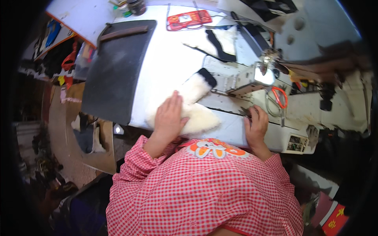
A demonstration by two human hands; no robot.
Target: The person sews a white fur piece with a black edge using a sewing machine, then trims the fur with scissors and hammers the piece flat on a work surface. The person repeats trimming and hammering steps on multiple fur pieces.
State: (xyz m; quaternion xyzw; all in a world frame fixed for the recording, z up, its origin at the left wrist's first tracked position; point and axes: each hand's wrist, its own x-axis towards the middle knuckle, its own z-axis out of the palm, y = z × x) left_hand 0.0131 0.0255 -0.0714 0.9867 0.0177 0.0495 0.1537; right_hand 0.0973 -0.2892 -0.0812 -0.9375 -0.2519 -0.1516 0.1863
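A white fleecy, boot-shaped lining (pixel 201 114) with a black band along its top end lies at the near edge of the white table. My left hand (pixel 169 116) rests flat on its left part, fingers stretched out. My right hand (pixel 258 124) is at the table edge, right of the lining and apart from it. Its thumb and fingers are bent round a small, dark, pointed metal tool (pixel 244 111), whose exact kind is too small to tell. Just beyond that hand stands the sewing machine head (pixel 252 80) with its lamp lit.
Orange-handled scissors (pixel 280 97) lie right of the machine. A dark grey mat (pixel 118 70) with a brown bar (pixel 124 33) covers the table's left side. Farther back are another white fleecy piece with black trim (pixel 224 43), a red packet (pixel 189 19) and jars (pixel 137 6).
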